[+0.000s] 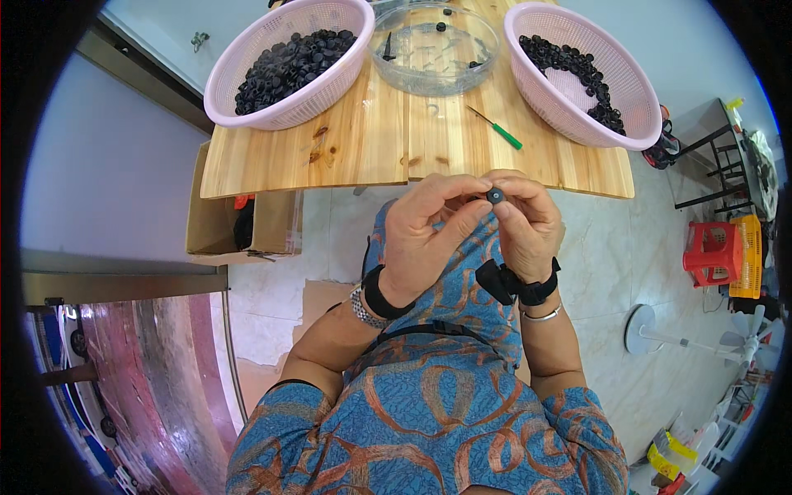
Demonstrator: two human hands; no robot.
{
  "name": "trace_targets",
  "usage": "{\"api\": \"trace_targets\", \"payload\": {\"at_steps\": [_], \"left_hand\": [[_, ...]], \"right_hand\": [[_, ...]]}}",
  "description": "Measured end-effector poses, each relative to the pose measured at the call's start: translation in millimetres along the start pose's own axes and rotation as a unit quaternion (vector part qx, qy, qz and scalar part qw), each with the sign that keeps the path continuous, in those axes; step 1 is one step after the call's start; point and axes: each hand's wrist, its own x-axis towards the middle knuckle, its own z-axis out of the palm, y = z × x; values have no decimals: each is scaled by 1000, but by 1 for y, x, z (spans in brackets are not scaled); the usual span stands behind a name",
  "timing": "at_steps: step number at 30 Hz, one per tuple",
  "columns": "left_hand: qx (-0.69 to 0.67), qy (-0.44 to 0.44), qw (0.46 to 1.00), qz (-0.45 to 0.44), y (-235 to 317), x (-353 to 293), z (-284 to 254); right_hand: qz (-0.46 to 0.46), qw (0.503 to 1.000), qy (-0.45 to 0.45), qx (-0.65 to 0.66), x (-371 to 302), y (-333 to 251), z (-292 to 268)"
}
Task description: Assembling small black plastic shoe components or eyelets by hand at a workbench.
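Left hand (425, 239) and right hand (528, 227) meet at the near edge of the wooden worktop (355, 157). As I see it, each grip pinches the same small black round piece (495, 195) between thumb and fingertips. Just beyond the grip: a green-handled, thin-shafted tool (506, 135). Farther ahead: a clear round tray (437, 87). Ahead-left of the grip: a pink basket (338, 84), heaped with black parts. Ahead-right: a second pink basket (569, 87), more sparsely filled.

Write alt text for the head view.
The left hand and right hand pinch a small round black part; beyond, a wooden table bears two pink baskets of black pieces, a clear round tray and a green-handled tool.
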Motion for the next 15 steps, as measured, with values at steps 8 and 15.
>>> {"api": "trace_targets", "payload": {"at_steps": [8,15], "left_hand": [[-48,4,998,-35,0,-4,-1],[-150,0,983,-104,6,-5,-2]], "right_hand": [[-12,1000,-17,12,0,-1,2],[-51,999,-5,-5,0,4,5]]}}
